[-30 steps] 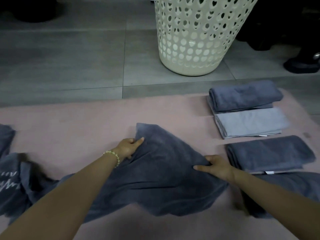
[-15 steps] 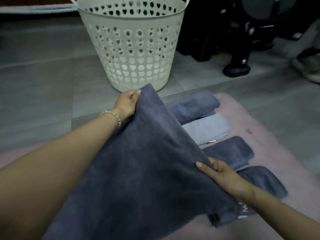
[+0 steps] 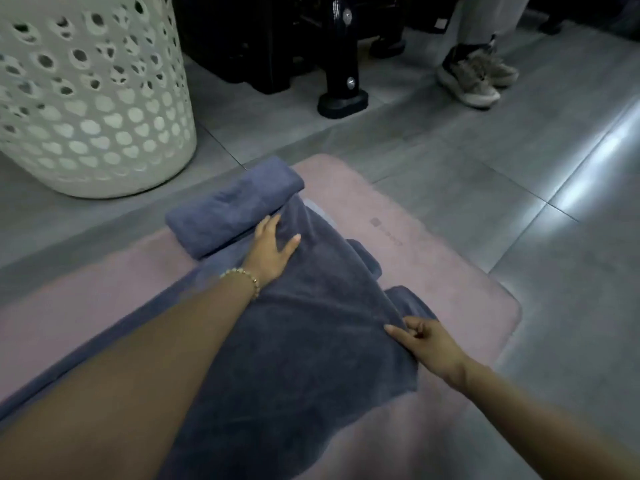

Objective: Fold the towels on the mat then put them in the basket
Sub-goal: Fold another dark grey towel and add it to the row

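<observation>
A large dark grey towel (image 3: 294,341) lies spread over the pink mat (image 3: 433,258), covering most of the folded towels at the mat's right end. My left hand (image 3: 270,251) holds the towel's far corner, thumb on top. My right hand (image 3: 426,341) pinches the towel's right edge near the mat's right side. A folded blue-grey towel (image 3: 232,209) lies just beyond my left hand. Corners of other folded dark towels (image 3: 408,299) stick out under the spread towel. The cream perforated basket (image 3: 90,98) stands on the floor at the upper left.
Grey floor tiles surround the mat. A black stand foot (image 3: 343,98) and dark furniture sit behind the mat. Another person's shoes (image 3: 474,77) stand at the upper right.
Both hands have carried the dark towel to the right and lowered it over the folded towels. The view swung right, so the basket now sits at the far left.
</observation>
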`<state>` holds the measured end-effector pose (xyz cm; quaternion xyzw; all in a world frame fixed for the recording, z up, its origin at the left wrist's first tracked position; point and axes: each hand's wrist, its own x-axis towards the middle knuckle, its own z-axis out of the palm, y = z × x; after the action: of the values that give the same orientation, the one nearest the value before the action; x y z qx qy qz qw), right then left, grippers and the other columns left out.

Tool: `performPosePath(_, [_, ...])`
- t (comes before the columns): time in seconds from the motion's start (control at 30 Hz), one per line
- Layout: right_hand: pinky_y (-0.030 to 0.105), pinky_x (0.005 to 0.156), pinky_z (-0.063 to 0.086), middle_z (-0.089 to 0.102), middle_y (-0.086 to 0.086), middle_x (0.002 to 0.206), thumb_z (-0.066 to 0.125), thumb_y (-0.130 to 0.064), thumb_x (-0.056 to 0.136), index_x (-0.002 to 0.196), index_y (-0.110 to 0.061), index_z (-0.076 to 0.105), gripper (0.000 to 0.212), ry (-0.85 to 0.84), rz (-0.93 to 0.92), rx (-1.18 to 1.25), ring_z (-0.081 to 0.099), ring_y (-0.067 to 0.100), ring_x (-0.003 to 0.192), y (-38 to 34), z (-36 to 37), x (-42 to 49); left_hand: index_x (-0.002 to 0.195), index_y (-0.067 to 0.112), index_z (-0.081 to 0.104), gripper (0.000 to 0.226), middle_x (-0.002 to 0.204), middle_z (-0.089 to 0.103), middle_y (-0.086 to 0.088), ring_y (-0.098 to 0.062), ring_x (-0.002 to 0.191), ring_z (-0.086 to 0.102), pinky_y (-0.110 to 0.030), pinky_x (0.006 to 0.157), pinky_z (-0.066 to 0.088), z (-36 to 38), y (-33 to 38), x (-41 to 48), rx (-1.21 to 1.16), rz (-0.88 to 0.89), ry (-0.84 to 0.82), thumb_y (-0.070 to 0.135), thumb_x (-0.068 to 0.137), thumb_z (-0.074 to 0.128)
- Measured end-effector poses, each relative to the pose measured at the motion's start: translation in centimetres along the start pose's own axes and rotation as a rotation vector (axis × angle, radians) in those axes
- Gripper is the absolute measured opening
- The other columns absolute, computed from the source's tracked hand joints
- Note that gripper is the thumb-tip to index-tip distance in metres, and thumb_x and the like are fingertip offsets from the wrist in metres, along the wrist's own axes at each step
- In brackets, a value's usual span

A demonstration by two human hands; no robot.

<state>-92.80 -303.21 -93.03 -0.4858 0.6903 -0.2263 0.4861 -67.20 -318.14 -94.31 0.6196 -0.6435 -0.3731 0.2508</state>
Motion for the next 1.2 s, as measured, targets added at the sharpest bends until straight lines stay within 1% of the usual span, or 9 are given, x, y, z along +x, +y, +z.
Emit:
performPosePath(0.1, [0.023, 0.059, 0.039, 0.05, -0.007, 0.056, 0.073, -0.028, 0.081, 0.065, -0.011, 0.055, 0.029, 0.114, -0.04, -0.104, 0.043, 0.006, 0.052, 0.3, 0.4, 1.0, 0.142, 0.005, 0.035, 0.057, 0.147, 0.036, -0.014, -0.026, 0.136, 0.035, -0.032, 0.113, 0.026, 0.5, -1.8, -2.6, 0.116, 0.019, -0.003, 0.035, 0.096, 0.048])
performPosePath(0.3, [0.026, 0.083, 0.043, 0.058, -0.007, 0.105, 0.072, -0.036, 0.08, 0.108, -0.023, 0.055, 0.035, 0.236, -0.214, -0.381, 0.056, 0.014, 0.09, -2.8, 1.8, 1.4, 0.141, 0.011, 0.039, 0.055, 0.146, 0.041, -0.009, -0.023, 0.137, 0.035, -0.034, 0.115, 0.024, -2.0, -3.9, -7.7, 0.249, 0.109, -0.059, 0.041, 0.096, 0.045])
performPosePath(0.4, [0.029, 0.103, 0.037, 0.048, 0.001, 0.132, 0.069, -0.037, 0.082, 0.122, -0.017, 0.054, 0.048, 0.197, -0.38, -0.555, 0.049, 0.021, 0.118, -5.0, 4.2, 2.1, 0.138, 0.012, 0.043, 0.054, 0.142, 0.047, -0.009, -0.023, 0.132, 0.041, -0.031, 0.113, 0.026, -5.3, -6.3, -10.8, 0.226, 0.065, 0.008, 0.044, 0.095, 0.043])
performPosePath(0.57, [0.029, 0.115, 0.023, 0.028, 0.001, 0.153, 0.064, -0.037, 0.087, 0.135, -0.018, 0.047, 0.054, 0.004, -0.487, -0.642, 0.029, 0.018, 0.14, -9.9, 12.5, 2.1, 0.138, 0.015, 0.045, 0.093, 0.139, 0.049, -0.001, -0.019, 0.13, 0.044, -0.028, 0.112, 0.028, -14.2, -13.4, -18.9, 0.387, -0.016, -0.021, 0.077, 0.073, 0.02])
performPosePath(0.8, [0.021, 0.111, 0.02, 0.026, 0.001, 0.153, 0.065, -0.03, 0.088, 0.131, -0.014, 0.049, 0.048, -0.295, -0.604, -0.653, 0.03, 0.016, 0.139, -13.6, 26.9, -0.3, 0.136, 0.011, 0.047, 0.066, 0.135, 0.053, -0.004, -0.022, 0.125, 0.049, -0.025, 0.106, 0.031, -26.8, -23.9, -34.6, 0.52, -0.355, 0.068, 0.057, 0.09, 0.037])
performPosePath(0.9, [0.021, 0.111, 0.024, 0.034, 0.002, 0.148, 0.066, -0.03, 0.087, 0.129, -0.013, 0.052, 0.047, -0.416, -0.592, -0.646, 0.037, 0.016, 0.134, -13.7, 32.2, -1.9, 0.138, 0.013, 0.046, 0.075, 0.14, 0.049, -0.004, -0.021, 0.129, 0.046, -0.032, 0.11, 0.031, -28.3, -28.0, -41.3, 0.374, -0.528, 0.108, 0.065, 0.085, 0.035])
performPosePath(1.03, [0.026, 0.102, 0.037, 0.047, -0.003, 0.123, 0.064, -0.036, 0.087, 0.123, -0.016, 0.053, 0.042, -0.562, -0.577, -0.57, 0.048, 0.015, 0.116, -13.8, 38.9, -5.2, 0.135, 0.008, 0.045, 0.043, 0.132, 0.048, -0.002, -0.019, 0.126, 0.045, -0.015, 0.099, 0.025, -25.3, -30.2, -46.4, 0.119, -0.683, 0.305, 0.028, 0.097, 0.047])
performPosePath(1.13, [0.024, 0.092, 0.041, 0.05, -0.006, 0.111, 0.064, -0.043, 0.086, 0.117, -0.019, 0.058, 0.04, -0.598, -0.584, -0.5, 0.05, 0.011, 0.102, -14.1, 43.9, -7.6, 0.101, 0.009, 0.059, 0.018, 0.1, 0.056, -0.002, -0.018, 0.094, 0.052, -0.017, 0.08, 0.038, -23.7, -30.3, -47.4, -0.156, -0.768, 0.574, 0.02, 0.098, 0.046])
performPosePath(1.2, [0.028, 0.086, 0.045, 0.058, -0.004, 0.107, 0.067, -0.049, 0.08, 0.109, -0.018, 0.06, 0.043, -0.599, -0.526, -0.433, 0.055, 0.013, 0.097, -14.5, 46.7, -8.3, 0.072, 0.01, 0.053, 0.03, 0.069, 0.051, -0.001, -0.017, 0.069, 0.047, -0.014, 0.056, 0.038, -23.7, -30.9, -47.6, -0.255, -0.778, 0.684, 0.023, 0.097, 0.046])
